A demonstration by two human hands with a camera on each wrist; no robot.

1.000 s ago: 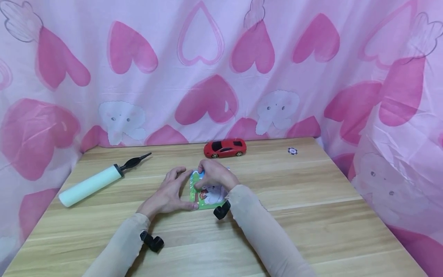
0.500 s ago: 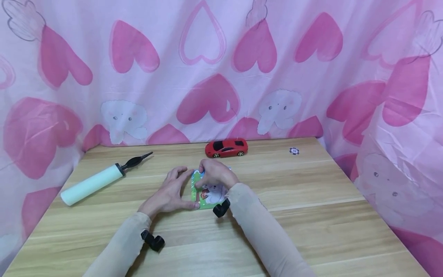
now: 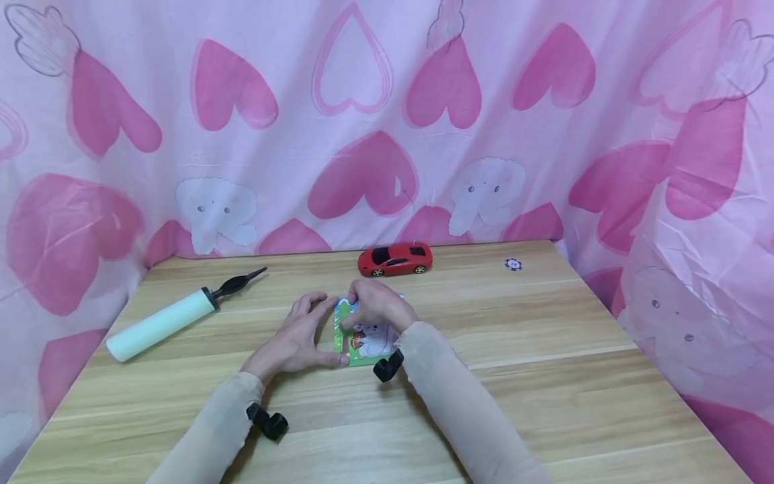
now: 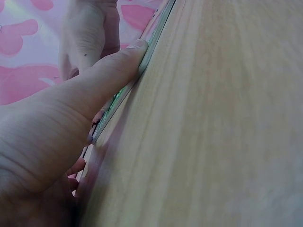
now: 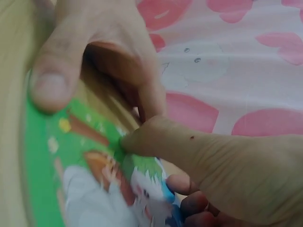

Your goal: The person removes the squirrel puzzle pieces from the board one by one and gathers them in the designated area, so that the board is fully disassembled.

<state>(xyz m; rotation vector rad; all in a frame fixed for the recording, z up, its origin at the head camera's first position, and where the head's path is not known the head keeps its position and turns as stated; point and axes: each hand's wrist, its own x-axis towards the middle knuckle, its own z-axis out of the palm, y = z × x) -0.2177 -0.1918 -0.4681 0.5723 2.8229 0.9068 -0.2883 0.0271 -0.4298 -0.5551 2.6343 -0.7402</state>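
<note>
A small flat picture board, printed with green grass, a brown trunk and a pale cartoon animal, lies on the wooden table. My left hand holds its left side, thumb at the near corner and a fingertip at the far one. The left wrist view shows that thumb lying along the board's thin edge. From the far right my right hand reaches over the board and covers part of it. Its thumb presses the picture in the right wrist view, while its other fingers curl by the far edge.
Behind the board stands a red toy car. A pale green hand pump with a black nozzle lies at the left. Far right on the table is a small dark-rimmed round token. A pink heart-print curtain hangs along the table's back.
</note>
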